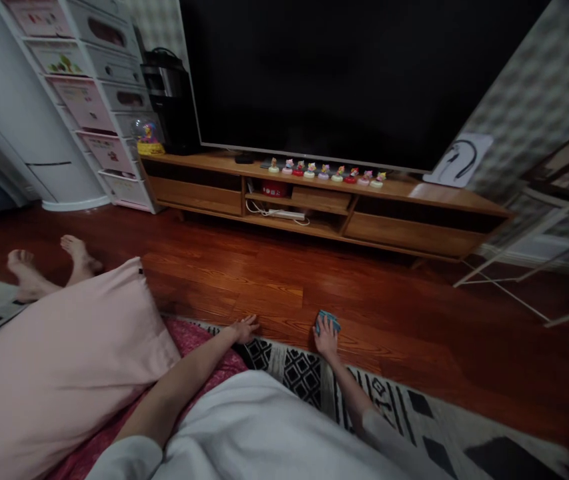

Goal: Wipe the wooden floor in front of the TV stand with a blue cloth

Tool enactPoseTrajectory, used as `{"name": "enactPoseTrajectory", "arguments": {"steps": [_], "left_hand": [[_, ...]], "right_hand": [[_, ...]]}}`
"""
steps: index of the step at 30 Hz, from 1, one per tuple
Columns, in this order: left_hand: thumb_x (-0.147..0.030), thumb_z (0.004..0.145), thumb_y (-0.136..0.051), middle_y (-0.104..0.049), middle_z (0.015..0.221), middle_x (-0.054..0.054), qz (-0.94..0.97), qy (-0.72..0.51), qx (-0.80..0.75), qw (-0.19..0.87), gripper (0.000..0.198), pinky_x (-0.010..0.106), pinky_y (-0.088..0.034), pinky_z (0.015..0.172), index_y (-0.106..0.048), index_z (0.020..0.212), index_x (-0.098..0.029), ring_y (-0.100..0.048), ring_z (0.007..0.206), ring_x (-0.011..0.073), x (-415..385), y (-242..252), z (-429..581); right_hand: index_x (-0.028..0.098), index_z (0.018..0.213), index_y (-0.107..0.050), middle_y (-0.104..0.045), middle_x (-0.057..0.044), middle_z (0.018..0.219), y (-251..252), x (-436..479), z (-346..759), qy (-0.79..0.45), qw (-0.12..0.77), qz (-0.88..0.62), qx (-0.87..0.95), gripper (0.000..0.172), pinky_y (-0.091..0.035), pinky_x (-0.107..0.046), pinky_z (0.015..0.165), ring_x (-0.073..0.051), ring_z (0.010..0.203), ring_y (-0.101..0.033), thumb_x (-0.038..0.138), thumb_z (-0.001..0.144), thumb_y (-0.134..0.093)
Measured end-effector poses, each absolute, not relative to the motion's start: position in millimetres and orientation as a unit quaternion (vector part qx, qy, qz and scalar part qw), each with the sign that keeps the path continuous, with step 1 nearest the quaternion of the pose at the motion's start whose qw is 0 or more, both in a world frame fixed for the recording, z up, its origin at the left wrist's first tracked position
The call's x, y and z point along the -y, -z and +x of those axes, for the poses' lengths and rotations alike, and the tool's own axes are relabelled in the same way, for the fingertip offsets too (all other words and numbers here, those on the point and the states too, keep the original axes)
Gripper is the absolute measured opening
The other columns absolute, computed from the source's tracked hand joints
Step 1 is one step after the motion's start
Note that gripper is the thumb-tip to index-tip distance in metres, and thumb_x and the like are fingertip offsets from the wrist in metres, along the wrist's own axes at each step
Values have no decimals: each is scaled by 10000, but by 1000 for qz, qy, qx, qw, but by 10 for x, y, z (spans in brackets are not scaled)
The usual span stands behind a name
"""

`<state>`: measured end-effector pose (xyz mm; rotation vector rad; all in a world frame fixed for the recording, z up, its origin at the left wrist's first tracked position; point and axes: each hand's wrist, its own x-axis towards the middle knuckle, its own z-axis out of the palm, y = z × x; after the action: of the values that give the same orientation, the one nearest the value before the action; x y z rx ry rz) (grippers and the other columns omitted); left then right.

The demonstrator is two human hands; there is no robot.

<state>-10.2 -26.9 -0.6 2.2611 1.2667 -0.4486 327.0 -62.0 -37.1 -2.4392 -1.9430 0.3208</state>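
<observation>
My right hand [326, 337] is on a small teal-blue cloth [335, 321], which lies bunched on the wooden floor [274, 293] just past the rug. The fingers reach over the cloth, and its edges show around them. To the left, my left hand [245, 329] rests near the rug's edge with its fingers stretched out and nothing in them. A pink pillow [74, 340] lies left of my left arm, over dark red fabric [219, 360].
The patterned rug [304, 377] runs under me. Ahead stands a low wooden TV cabinet [294, 193] with several small figurines [324, 172] and a large dark TV [354, 80]. Two bare feet [77, 253] show at left. A white metal stand [519, 253] is at right.
</observation>
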Motion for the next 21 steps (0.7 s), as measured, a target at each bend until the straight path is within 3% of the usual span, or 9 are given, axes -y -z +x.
{"name": "enactPoseTrajectory", "arguments": {"steps": [5,10,16,21], "left_hand": [[-440,918,-502,-93,1672,43,829,188,-462,253,682,525,-240,1185,-305,1558,-308,-116,1514,313,268,-32,-102],[-428,947,-472,-67,1674,48,829,193,-465,245,659,486,-230,1197,-287,1565,-293,-105,1516,295,291,-91,-126],[-408,973,-447,-35,1673,73,828,194,-467,243,631,494,-229,1192,-285,1566,-266,-89,1516,298,303,-81,-137],[-367,957,-480,-4,1667,117,824,206,-466,250,660,489,-201,1201,-286,1567,-206,-76,1514,310,289,-65,-124]], "right_hand": [[297,1560,-303,-222,-13,1651,663,1104,2556,-127,46,-677,724,566,-211,-465,1202,-230,1522,-172,432,1011,-261],[314,1552,-314,-224,0,1651,580,880,2283,-158,55,-609,776,558,-195,-422,1206,-202,1520,-173,430,1007,-308],[262,1566,-288,-224,-33,1656,387,309,3257,-108,17,-753,649,564,-208,-410,1195,-205,1509,-199,392,1020,-239],[202,1579,-251,-175,-68,1667,499,477,3979,-74,21,-850,521,603,-213,-454,1190,-258,1509,-182,404,1013,-199]]}}
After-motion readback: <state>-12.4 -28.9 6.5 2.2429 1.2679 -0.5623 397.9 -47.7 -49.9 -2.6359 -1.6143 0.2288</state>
